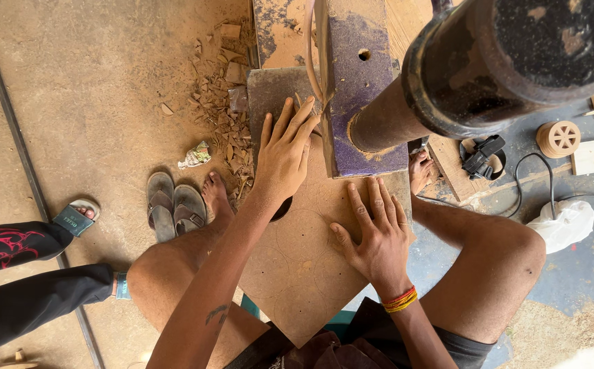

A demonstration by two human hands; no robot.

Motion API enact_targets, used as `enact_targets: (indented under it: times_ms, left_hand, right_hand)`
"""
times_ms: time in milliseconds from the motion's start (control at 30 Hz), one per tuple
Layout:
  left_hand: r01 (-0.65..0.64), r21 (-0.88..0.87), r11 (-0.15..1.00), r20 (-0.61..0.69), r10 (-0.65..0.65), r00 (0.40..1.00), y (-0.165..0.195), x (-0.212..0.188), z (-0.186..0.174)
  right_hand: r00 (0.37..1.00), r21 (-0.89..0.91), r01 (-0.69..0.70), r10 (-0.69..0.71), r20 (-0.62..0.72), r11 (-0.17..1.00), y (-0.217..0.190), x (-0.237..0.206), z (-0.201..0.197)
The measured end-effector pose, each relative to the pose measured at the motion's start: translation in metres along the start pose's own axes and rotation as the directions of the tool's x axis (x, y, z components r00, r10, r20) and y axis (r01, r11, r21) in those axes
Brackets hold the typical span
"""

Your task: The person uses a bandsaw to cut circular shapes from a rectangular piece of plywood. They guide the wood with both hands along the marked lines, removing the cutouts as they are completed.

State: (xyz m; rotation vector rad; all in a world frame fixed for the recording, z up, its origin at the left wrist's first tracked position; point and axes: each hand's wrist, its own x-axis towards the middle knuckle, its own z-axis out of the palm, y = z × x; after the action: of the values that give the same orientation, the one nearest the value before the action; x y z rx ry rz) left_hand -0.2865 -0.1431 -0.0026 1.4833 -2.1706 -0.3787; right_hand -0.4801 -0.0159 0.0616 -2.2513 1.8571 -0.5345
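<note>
Both forearms bare, no sleeves. Left hand without rings or watch; small dark tattoo on left inner forearm. Right hand bare too; stack of thin thread bracelets, red, orange and yellow, around right wrist. Dark grey shorts at thighs. Knees bare. Feet bare, no footwear on them.

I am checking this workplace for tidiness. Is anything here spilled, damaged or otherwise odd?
Yes. Wood chips lie scattered on the floor left of the machine, whose purple paint is chipped. A crumpled wrapper lies nearby. Both hands, left hand and right hand, press flat on the board.
</note>
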Motion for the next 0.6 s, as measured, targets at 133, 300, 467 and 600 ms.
enact_targets:
  times_ms: [133, 300, 467, 600]
  left_hand:
    - [-0.002, 0.006, 1.0, -0.008, 0.002, 1.0, 0.0, 0.0, 0.002]
    - [0.017, 0.019, 1.0, 0.001, -0.017, 1.0, 0.002, 0.0, 0.003]
    - [0.044, 0.016, 0.999, 0.014, -0.044, 0.999, 0.003, -0.001, 0.003]
    - [0.043, 0.022, 0.999, -0.003, -0.043, 0.999, 0.002, 0.0, 0.004]
  right_hand:
    - [1.0, -0.006, 0.017, -0.017, -0.007, 1.0, 0.002, 0.002, -0.002]
    - [1.0, -0.006, 0.022, -0.022, -0.006, 1.0, 0.004, 0.003, -0.004]
    - [0.999, -0.005, 0.04, -0.04, 0.004, 0.999, 0.008, 0.004, -0.003]
    - [0.999, -0.004, 0.05, -0.05, 0.003, 0.999, 0.012, 0.005, -0.002]
